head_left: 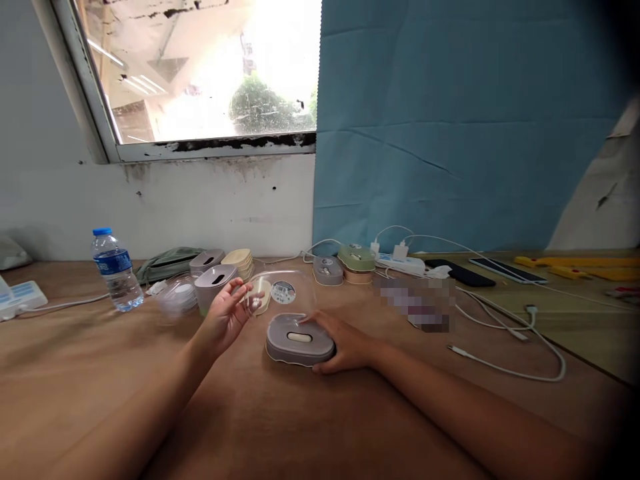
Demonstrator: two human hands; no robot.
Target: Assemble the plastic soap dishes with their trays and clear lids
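My left hand [229,315] is raised, its thumb and fingers closed on the left edge of a clear plastic lid [303,287]. A round printed label [283,292] shows on that lid. Lower and to the right, my right hand [345,341] grips the right end of a grey-mauve oval box [285,327], which sits flat on the table. In the box's top is a slot with a cream oval piece [299,337] in it. A small cream part [261,298] shows through the clear plastic beside my left fingers.
Behind my left hand stand mauve slotted covers [215,277], stacked cream parts [239,259] and blurred clear lids [175,293]. A water bottle [117,270] is at left. Farther right are a grey box [327,270], a green-topped box [357,257], a power strip [400,262] and white cables [500,367].
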